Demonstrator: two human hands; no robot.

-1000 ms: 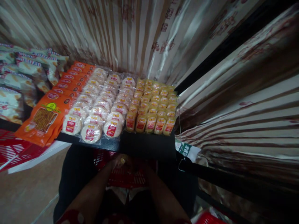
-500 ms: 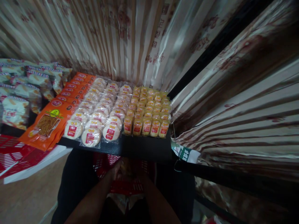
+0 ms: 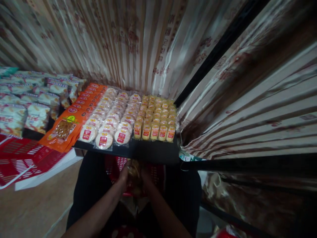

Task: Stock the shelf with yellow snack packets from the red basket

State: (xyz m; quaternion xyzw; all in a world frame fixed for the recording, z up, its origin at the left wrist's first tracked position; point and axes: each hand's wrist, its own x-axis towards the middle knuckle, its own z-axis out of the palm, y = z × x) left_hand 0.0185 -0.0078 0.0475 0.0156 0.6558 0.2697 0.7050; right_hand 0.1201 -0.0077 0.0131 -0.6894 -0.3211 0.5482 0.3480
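Low in the head view, my left hand (image 3: 124, 171) and my right hand (image 3: 145, 174) are closed on yellowish wrapped snacks (image 3: 134, 169) between them. They are over a red plastic basket (image 3: 155, 172) in front of my legs, just below the shelf edge. Shadow hides most of my right fingers and the exact number of snacks. Right above, rows of yellow-wrapped small cakes (image 3: 155, 131) stand on the black shelf (image 3: 155, 152). Rows of round white crackers (image 3: 104, 140) in clear wrappers lie to their left.
Orange snack bags (image 3: 65, 129) overlap left of the crackers, then white chip bags (image 3: 37, 115). Another red basket (image 3: 37, 158) is at the lower left. A pleated curtain (image 3: 138, 43) hangs behind, and a black post (image 3: 210, 56) slants up at the right.
The view has shifted, so the shelf goods appear farther right and more bags show at the left. My hands have risen slightly with the snacks, which show more plainly between them.
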